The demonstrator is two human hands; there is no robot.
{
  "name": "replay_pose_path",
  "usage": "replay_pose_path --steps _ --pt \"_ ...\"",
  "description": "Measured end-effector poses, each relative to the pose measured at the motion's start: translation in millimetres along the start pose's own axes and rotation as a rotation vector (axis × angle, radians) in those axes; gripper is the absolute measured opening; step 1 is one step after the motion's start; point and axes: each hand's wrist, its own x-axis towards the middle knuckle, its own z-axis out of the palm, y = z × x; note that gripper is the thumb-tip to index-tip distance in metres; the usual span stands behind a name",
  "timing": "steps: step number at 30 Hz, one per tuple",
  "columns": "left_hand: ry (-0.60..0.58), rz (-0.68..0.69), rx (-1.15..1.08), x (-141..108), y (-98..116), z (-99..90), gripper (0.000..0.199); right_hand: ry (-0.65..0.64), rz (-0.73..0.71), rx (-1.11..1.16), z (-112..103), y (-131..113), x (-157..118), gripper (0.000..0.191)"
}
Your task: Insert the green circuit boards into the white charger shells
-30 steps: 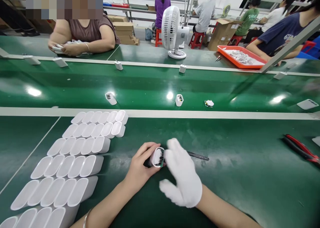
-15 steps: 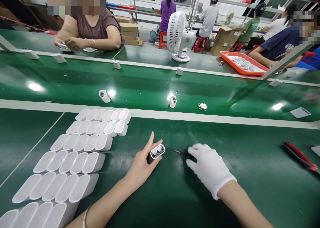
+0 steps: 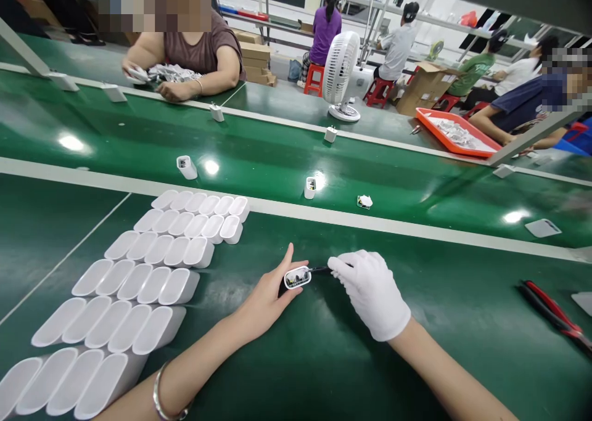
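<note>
My bare left hand is closed round an oval white charger housing, its open end facing up. Dark electronic parts show inside it. In my white-gloved right hand is a slim, dark, pointed tool that looks like tweezers. The tip touches or overlaps the housing's right rim; exact contact is too small to tell. To the left, several rows of white oval housings stand close together on the green bench.
Beyond a pale strip, the green belt carries open chargers and a loose circuit board. Red-handled pliers lie at the right. A white fan, an orange tray and a co-worker are across the belt.
My right hand has moved left and slightly up, bringing the tool from apart to the housing's rim. The chargers on the belt have shifted slightly left; the camera view has tilted.
</note>
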Motion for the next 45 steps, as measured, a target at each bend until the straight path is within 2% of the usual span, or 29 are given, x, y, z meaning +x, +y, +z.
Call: replay_pose_path --steps 6,12,23,25,28,30,32,34,36,38,39,42,43,45 --pt "0.022 0.002 0.054 -2 -1 1.3 0.075 -0.063 0.078 -0.081 -2 -9 -5 0.027" --pt "0.022 0.005 0.059 -2 0 1.6 0.074 -0.138 0.025 -0.07 -7 -16 3 0.031" --pt "0.013 0.017 0.054 -2 -2 0.9 0.073 -0.06 -0.052 0.005 -7 -7 12 0.02" --pt "0.016 0.027 0.051 0 -2 1.3 0.073 -0.063 -0.014 0.039 -7 -2 10 0.017" --pt "0.029 0.029 0.048 -2 2 1.9 0.076 -0.194 0.116 0.078 -5 10 1 0.016" --pt "0.038 0.045 0.083 -5 7 0.6 0.085 -0.298 0.201 0.095 -1 16 -8 0.018" --pt "0.052 0.067 0.169 -9 12 -3.0 0.095 -0.293 0.255 0.094 2 16 -16 0.018" --pt "0.169 0.084 0.347 -11 17 -8.8 0.094 -0.182 0.215 0.102 4 8 -18 0.025" --pt "0.424 0.063 0.627 -9 19 -15.1 0.081 -0.082 0.086 0.157 2 -6 -14 0.041" --pt "0.656 -0.003 0.918 -5 17 -20.7 0.066 -0.086 -0.064 0.233 0 -23 -4 0.047" --pt "0.714 -0.045 1.032 -2 16 -23.0 0.061 -0.126 -0.122 0.263 0 -31 2 0.042" --pt "0.743 -0.146 1.229 3 10 -28.3 0.055 -0.258 -0.2 0.401 5 -44 21 0.017" --pt "0.741 -0.168 1.26 3 9 -29.6 0.055 -0.268 -0.184 0.494 8 -41 27 0.015" --pt "0.732 -0.176 1.285 2 9 -30.6 0.054 -0.208 -0.072 0.692 12 -26 42 0.016"
